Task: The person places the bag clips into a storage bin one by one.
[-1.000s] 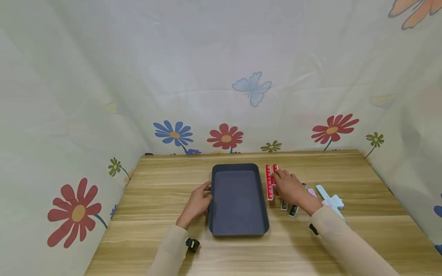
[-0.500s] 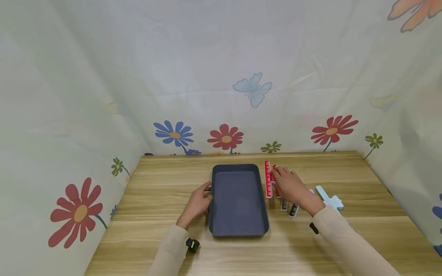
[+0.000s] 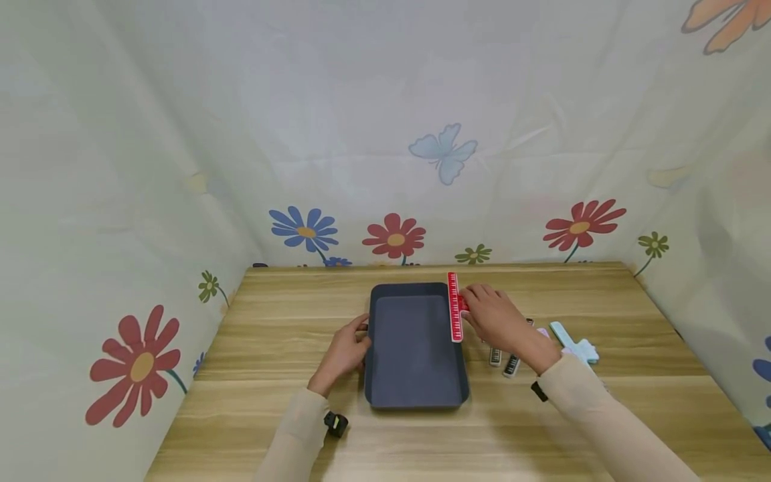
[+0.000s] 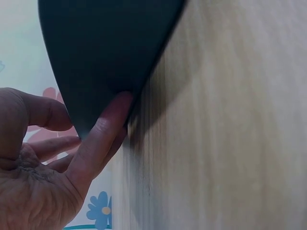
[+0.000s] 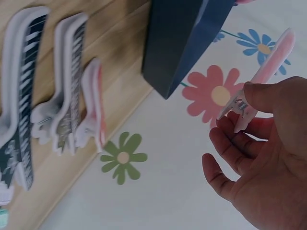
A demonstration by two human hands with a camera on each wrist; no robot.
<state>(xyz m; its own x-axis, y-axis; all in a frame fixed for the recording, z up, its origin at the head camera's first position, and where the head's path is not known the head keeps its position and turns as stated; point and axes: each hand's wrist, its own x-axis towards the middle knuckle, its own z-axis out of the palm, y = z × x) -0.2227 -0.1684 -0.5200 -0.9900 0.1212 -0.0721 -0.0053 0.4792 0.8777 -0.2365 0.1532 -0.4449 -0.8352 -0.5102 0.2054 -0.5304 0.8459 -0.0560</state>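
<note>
My right hand (image 3: 496,321) pinches a red clip with a piano-key pattern (image 3: 454,309) between thumb and fingers. It holds the clip over the right rim of a dark grey rectangular tray (image 3: 415,355). In the right wrist view the clip's spring (image 5: 241,108) shows between the fingertips, well apart from the table. My left hand (image 3: 342,351) rests against the tray's left wall, fingers fairly straight. In the left wrist view one fingertip (image 4: 123,98) presses the wall low down. Another red clip (image 5: 94,103) lies on the table; the right hand covers it in the head view.
Two black piano-key clips (image 3: 511,365) lie right of the tray, partly under the right forearm. Beyond them are a purple clip (image 3: 543,332) and a light blue clip (image 3: 583,349). A flower-printed cloth (image 3: 337,167) hangs behind the wooden table (image 3: 289,301).
The right hand has lifted one red clip off the table and moved it left to the tray's right rim. The left hand and tray have stayed in place.
</note>
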